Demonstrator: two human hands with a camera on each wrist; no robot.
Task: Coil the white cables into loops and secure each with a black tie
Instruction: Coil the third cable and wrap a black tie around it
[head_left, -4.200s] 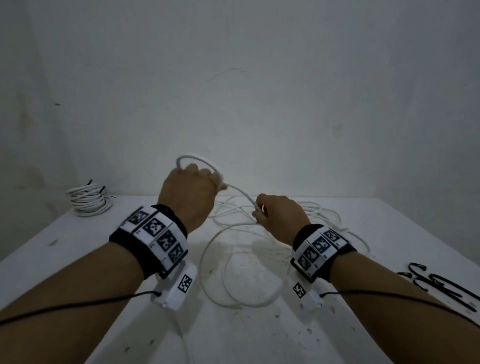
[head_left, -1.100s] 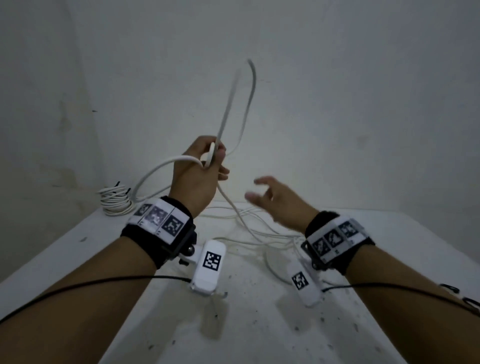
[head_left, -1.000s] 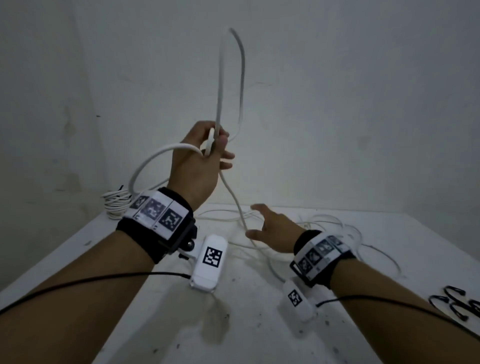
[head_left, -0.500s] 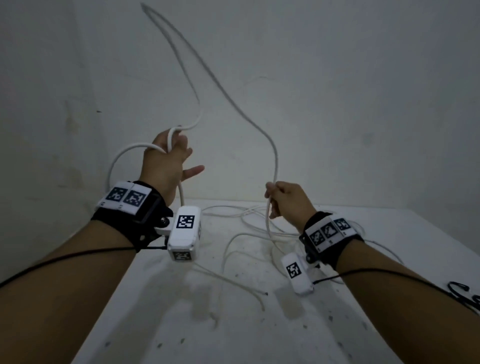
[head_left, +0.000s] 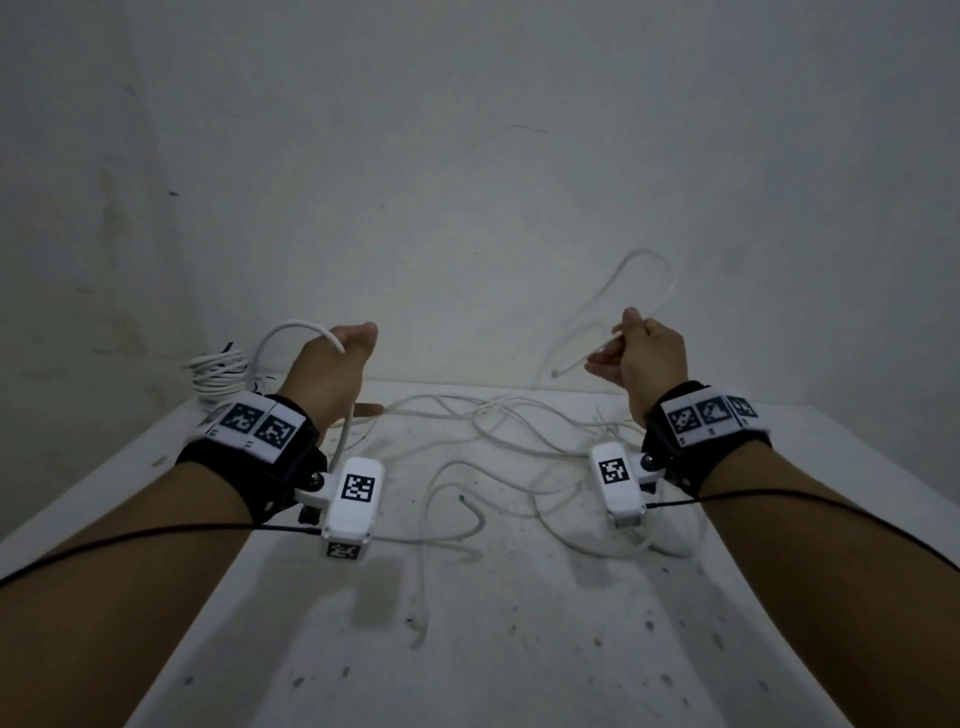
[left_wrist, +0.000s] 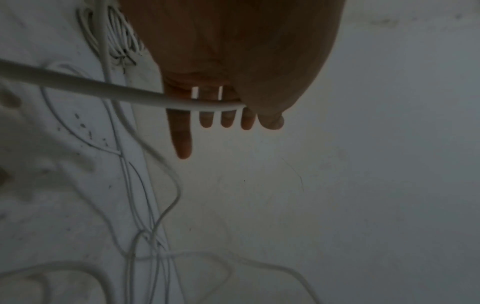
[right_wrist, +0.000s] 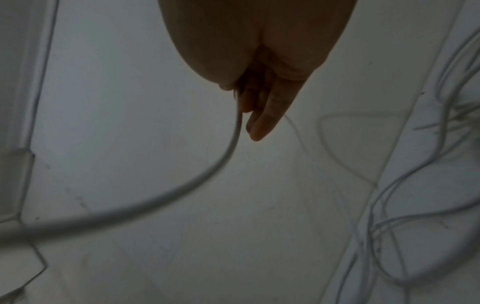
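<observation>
My left hand is raised over the table's back left and grips a white cable that arches over its back. In the left wrist view the cable crosses the palm and is pinned under the thumb, while the fingers stretch out. My right hand is raised at the right and pinches the same cable near its free end. A thin loop rises above it. In the right wrist view the cable leaves the pinch and curves away left. No black tie is in view.
A tangle of loose white cables lies across the middle and back of the speckled white table. A coiled bundle with dark ties sits at the back left corner. Bare walls close in behind and at the left.
The tall cable loop flung overhead has dropped. My left hand has come down, my right hand has swung out to the right, and both are now further apart, each still holding the cable.
</observation>
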